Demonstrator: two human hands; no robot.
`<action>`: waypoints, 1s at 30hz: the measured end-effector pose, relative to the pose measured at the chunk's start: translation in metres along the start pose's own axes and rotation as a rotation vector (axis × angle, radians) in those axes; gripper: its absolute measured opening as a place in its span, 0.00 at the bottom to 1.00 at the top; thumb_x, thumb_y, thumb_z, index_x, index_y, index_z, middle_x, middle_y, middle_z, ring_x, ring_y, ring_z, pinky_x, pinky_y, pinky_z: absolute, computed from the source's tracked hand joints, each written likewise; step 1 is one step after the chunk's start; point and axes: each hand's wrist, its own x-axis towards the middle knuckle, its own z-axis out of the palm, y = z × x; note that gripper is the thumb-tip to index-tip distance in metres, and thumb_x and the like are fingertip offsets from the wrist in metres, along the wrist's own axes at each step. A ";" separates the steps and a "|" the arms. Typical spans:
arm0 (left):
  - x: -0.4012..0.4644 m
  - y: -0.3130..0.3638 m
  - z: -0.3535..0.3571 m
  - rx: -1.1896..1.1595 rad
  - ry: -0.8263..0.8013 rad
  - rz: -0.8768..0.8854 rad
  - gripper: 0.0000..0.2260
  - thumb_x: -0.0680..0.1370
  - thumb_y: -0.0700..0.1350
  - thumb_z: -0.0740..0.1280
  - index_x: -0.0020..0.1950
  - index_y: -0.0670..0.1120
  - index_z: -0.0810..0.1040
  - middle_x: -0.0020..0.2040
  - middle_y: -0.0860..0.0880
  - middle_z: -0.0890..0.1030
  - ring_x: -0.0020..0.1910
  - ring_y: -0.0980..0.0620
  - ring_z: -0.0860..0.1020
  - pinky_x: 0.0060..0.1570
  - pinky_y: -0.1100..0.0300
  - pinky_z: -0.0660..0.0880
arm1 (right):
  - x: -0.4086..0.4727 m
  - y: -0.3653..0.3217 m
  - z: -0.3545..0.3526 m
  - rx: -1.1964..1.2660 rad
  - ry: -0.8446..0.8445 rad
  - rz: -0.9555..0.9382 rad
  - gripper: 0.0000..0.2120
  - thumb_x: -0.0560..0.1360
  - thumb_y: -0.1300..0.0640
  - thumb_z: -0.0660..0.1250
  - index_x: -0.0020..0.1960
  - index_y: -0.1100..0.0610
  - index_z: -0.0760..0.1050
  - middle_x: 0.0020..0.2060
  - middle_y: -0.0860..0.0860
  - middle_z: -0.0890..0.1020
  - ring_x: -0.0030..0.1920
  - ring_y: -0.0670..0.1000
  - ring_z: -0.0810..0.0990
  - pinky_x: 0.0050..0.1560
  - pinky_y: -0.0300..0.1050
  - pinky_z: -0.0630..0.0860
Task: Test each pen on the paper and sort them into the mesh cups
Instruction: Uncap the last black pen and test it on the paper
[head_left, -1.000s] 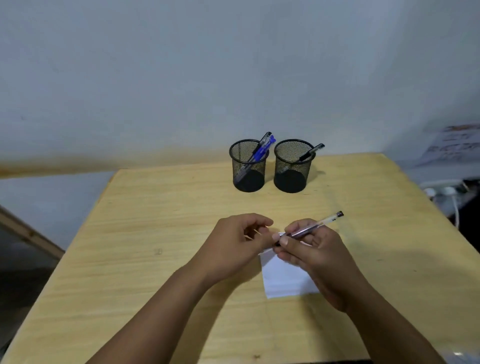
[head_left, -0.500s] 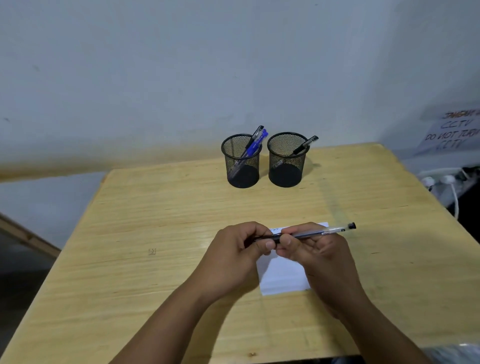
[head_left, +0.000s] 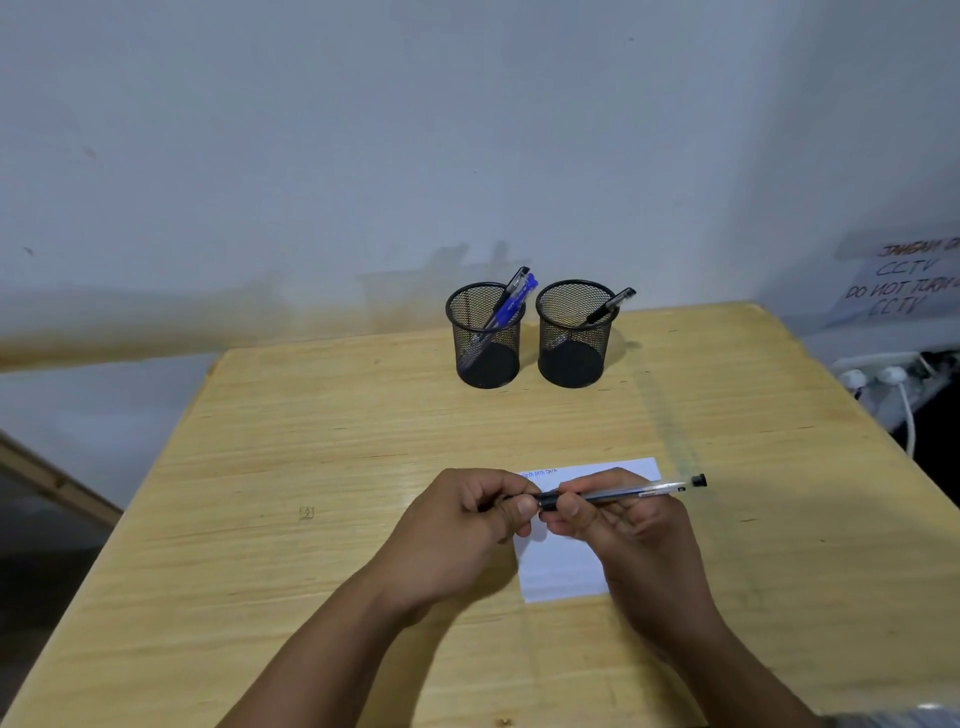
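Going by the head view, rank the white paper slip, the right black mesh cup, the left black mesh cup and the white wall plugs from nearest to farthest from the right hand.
1. White paper slip: lying directly under the right hand.
2. Right black mesh cup: back of the table, ahead of the hand.
3. Left black mesh cup: beside it, slightly further left; nearly level with the right cup.
4. White wall plugs: off the table's far right edge.

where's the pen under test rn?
Head view, lower centre-right: the pen lies roughly level, pinched between left hand and right hand, above the paper's far end.
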 end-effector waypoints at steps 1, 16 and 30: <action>0.000 0.000 -0.001 -0.017 -0.007 -0.005 0.09 0.81 0.44 0.65 0.45 0.51 0.85 0.35 0.57 0.79 0.38 0.55 0.72 0.45 0.56 0.69 | -0.001 0.001 0.000 0.004 -0.001 0.001 0.09 0.75 0.63 0.72 0.40 0.50 0.84 0.38 0.50 0.87 0.42 0.51 0.86 0.50 0.62 0.80; 0.001 -0.016 -0.005 -0.010 0.190 -0.062 0.09 0.81 0.46 0.65 0.51 0.55 0.85 0.37 0.62 0.82 0.34 0.63 0.75 0.39 0.73 0.69 | 0.001 0.010 -0.022 0.082 0.074 0.032 0.10 0.73 0.66 0.72 0.38 0.54 0.85 0.39 0.53 0.87 0.43 0.55 0.87 0.48 0.47 0.83; 0.030 -0.051 -0.007 0.542 0.550 0.088 0.07 0.76 0.42 0.68 0.41 0.53 0.77 0.39 0.58 0.75 0.42 0.59 0.73 0.39 0.71 0.64 | 0.012 0.009 -0.019 -0.183 0.182 0.042 0.07 0.71 0.62 0.74 0.41 0.50 0.82 0.39 0.42 0.86 0.41 0.39 0.84 0.44 0.38 0.78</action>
